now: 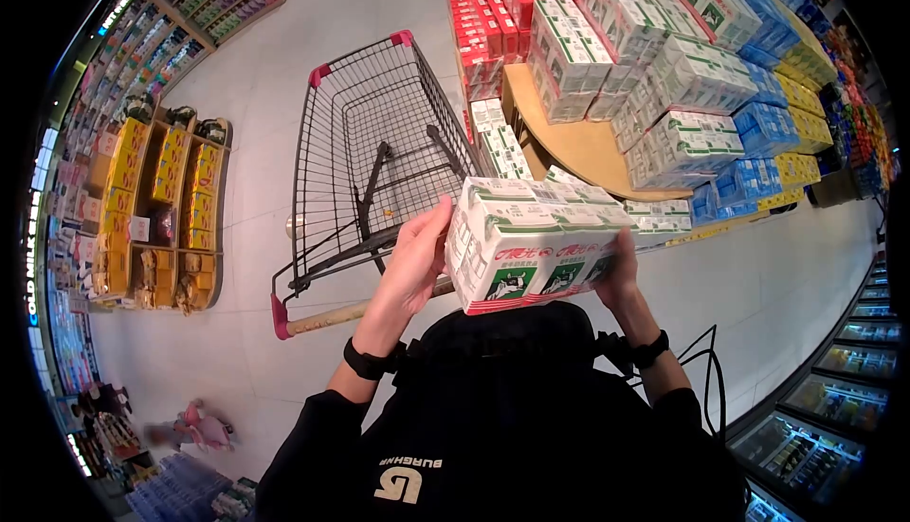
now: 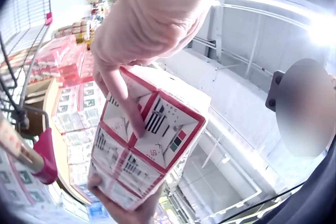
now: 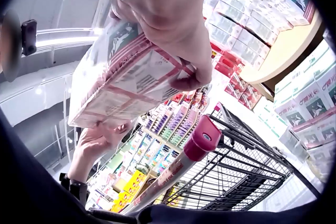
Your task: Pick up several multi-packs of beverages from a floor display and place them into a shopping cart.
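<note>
Both hands grip a shrink-wrapped pack of white, green and red drink cartons (image 1: 536, 247) by its two ends, in front of the chest. The left hand (image 1: 414, 256) holds the left end, thumb along the upper edge. At the right end is the right hand (image 1: 618, 271), its fingers partly hidden by the pack. From the left wrist view, the left hand's fingers (image 2: 126, 103) lie over the pack's underside (image 2: 152, 134). The right wrist view shows the right hand (image 3: 168, 29) curled round the pack (image 3: 126, 77), with the left hand (image 3: 97, 142) at the far end.
A black wire shopping cart (image 1: 379, 133) with pink corners stands ahead, its basket holding no goods. Beyond the pack, a curved wooden display ledge (image 1: 578, 147) bears stacked carton packs (image 1: 687, 143). A shelf of yellow boxes (image 1: 171, 166) is at left, glass-fronted coolers (image 1: 815, 408) at right.
</note>
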Demonstrator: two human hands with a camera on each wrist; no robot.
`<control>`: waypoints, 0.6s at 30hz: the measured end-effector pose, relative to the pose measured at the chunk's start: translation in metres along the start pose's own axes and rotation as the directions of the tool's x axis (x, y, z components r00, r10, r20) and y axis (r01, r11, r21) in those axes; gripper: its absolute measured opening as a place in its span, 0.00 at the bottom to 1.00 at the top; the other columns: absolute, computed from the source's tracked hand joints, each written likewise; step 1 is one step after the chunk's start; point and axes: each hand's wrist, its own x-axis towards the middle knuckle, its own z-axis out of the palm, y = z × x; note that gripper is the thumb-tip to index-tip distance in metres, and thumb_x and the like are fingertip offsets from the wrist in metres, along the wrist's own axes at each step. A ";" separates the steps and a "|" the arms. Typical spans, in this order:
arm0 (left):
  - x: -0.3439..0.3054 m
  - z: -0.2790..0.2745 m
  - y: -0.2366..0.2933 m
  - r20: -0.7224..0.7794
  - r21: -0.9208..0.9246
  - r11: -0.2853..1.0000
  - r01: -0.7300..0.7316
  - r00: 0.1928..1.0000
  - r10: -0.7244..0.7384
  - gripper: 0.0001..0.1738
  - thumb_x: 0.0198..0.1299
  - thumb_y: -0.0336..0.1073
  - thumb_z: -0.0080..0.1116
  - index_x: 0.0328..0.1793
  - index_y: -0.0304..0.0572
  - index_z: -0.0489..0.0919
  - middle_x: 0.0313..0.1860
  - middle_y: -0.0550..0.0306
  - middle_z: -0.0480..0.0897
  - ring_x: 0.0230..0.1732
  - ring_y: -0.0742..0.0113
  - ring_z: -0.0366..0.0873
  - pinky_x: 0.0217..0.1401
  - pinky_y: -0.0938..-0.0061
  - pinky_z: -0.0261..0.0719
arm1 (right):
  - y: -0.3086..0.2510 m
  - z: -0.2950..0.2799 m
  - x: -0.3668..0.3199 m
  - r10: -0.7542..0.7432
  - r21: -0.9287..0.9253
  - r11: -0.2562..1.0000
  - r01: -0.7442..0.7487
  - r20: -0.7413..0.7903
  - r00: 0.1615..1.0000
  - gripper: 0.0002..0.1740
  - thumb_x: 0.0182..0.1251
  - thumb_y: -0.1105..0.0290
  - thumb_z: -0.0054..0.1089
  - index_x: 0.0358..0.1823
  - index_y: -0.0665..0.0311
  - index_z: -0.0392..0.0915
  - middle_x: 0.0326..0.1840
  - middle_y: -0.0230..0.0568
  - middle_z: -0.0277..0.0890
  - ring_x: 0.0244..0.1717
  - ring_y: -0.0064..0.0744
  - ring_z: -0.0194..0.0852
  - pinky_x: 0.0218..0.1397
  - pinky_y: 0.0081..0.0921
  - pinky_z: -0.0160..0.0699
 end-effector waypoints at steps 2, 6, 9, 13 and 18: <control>0.000 0.002 -0.001 0.033 -0.018 0.999 0.031 0.999 -0.031 0.20 0.78 0.48 0.45 0.53 0.40 0.80 0.34 0.69 0.83 0.27 0.86 0.77 0.22 0.86 0.73 | 0.002 -0.004 0.002 -0.063 0.010 0.998 0.062 0.055 0.997 0.49 0.69 0.31 0.47 0.76 0.65 0.57 0.73 0.45 0.67 0.71 0.44 0.68 0.72 0.44 0.69; 0.005 -0.007 -0.006 0.165 -0.072 0.985 0.155 0.976 -0.142 0.24 0.78 0.49 0.43 0.68 0.38 0.71 0.52 0.58 0.83 0.41 0.76 0.84 0.34 0.80 0.85 | -0.003 -0.016 0.013 -0.138 0.023 0.990 0.136 0.142 0.980 0.49 0.68 0.32 0.50 0.76 0.65 0.57 0.73 0.45 0.66 0.72 0.43 0.66 0.72 0.42 0.68; 0.006 -0.009 -0.020 0.327 -0.273 0.897 0.348 0.910 -0.254 0.34 0.78 0.55 0.35 0.77 0.36 0.61 0.70 0.45 0.73 0.66 0.57 0.77 0.59 0.63 0.86 | -0.014 -0.028 0.019 -0.085 -0.038 0.995 0.096 0.221 0.971 0.51 0.65 0.32 0.54 0.76 0.64 0.59 0.74 0.44 0.66 0.73 0.40 0.64 0.73 0.39 0.65; 0.017 -0.030 -0.069 0.715 -0.589 0.514 0.623 0.699 -0.028 0.34 0.77 0.52 0.36 0.76 0.31 0.60 0.71 0.41 0.72 0.65 0.51 0.77 0.64 0.58 0.82 | -0.027 -0.023 0.021 -0.059 -0.211 0.970 0.120 0.278 0.959 0.57 0.59 0.28 0.58 0.77 0.65 0.57 0.75 0.44 0.63 0.72 0.37 0.63 0.74 0.36 0.62; 0.020 -0.020 -0.088 0.723 -0.620 0.477 0.623 0.690 0.039 0.33 0.75 0.49 0.43 0.76 0.33 0.60 0.69 0.44 0.73 0.64 0.55 0.78 0.63 0.61 0.83 | -0.088 0.053 0.026 -0.138 -0.435 0.813 0.387 0.502 0.854 0.62 0.55 0.25 0.59 0.78 0.66 0.54 0.74 0.46 0.63 0.74 0.37 0.60 0.72 0.33 0.61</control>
